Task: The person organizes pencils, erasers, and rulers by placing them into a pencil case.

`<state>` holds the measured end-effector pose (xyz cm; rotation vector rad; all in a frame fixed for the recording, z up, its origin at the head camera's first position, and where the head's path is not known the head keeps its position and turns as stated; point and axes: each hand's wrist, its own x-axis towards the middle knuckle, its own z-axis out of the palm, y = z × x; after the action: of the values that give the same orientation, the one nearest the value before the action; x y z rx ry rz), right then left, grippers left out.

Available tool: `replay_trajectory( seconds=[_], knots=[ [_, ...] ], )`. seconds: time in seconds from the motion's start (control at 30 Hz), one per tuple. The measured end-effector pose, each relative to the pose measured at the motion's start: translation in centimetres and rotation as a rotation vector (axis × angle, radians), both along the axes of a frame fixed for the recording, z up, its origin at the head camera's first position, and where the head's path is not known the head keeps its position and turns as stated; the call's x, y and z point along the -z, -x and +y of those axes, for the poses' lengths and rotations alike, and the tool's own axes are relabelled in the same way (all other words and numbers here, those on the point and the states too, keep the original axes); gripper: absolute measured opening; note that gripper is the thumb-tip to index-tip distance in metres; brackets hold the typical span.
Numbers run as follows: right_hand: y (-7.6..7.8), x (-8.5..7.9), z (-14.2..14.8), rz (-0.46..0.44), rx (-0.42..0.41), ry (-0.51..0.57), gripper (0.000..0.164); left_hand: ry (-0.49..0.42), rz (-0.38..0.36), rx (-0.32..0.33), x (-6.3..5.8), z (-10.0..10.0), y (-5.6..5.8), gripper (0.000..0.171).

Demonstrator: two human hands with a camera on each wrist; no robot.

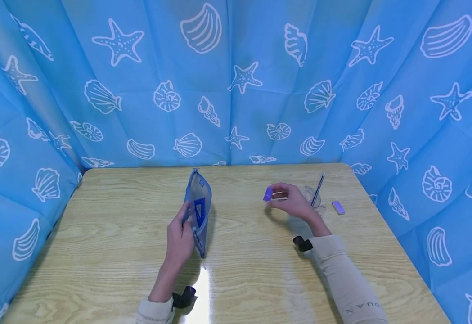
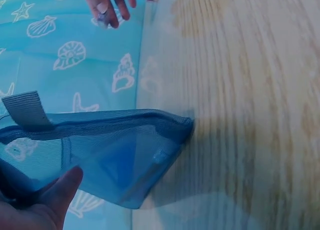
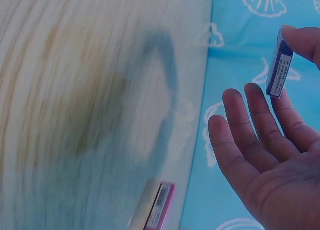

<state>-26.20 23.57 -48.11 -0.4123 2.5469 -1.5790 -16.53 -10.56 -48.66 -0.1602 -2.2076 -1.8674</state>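
My left hand [image 1: 180, 236] holds a blue mesh zip pouch [image 1: 203, 229] upright by its side, thumb on the near face. The pouch's mouth gapes, and a blue set square [image 1: 200, 211] shows inside. Over the table to the right, my right hand [image 1: 293, 206] pinches a small purple eraser [image 1: 268, 194] between thumb and fingertips. In the right wrist view, a printed white label faces out on that eraser [image 3: 279, 73], and the other fingers spread loosely. The eraser is held above the tabletop, apart from the pouch.
Right of my right hand, a dark pencil [image 1: 319, 186] lies across a clear, rounded plastic piece [image 1: 310, 192], partly hidden by the hand. Farther right lies a second purple eraser [image 1: 338, 207]. A blue shell-patterned curtain [image 1: 219, 90] surrounds the wooden table [image 1: 114, 234] at the back and sides.
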Motion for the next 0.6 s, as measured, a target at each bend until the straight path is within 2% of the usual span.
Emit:
replay_trajectory(
  seconds=[0.17, 0.37, 0.6],
  knots=[
    [0.1, -0.2, -1.0, -0.005, -0.033, 0.008, 0.044, 0.042, -0.005, 0.043, -0.1, -0.1, 0.1, 0.058],
    [0.2, -0.3, -2.2, -0.019, -0.063, 0.032, 0.045, 0.029, -0.005, 0.07, 0.0, -0.3, 0.1, 0.059],
    [0.2, -0.8, -3.9, -0.036, -0.115, 0.036, 0.045, 0.009, -0.042, 0.073, -0.1, -0.4, 0.1, 0.059]
  ],
)
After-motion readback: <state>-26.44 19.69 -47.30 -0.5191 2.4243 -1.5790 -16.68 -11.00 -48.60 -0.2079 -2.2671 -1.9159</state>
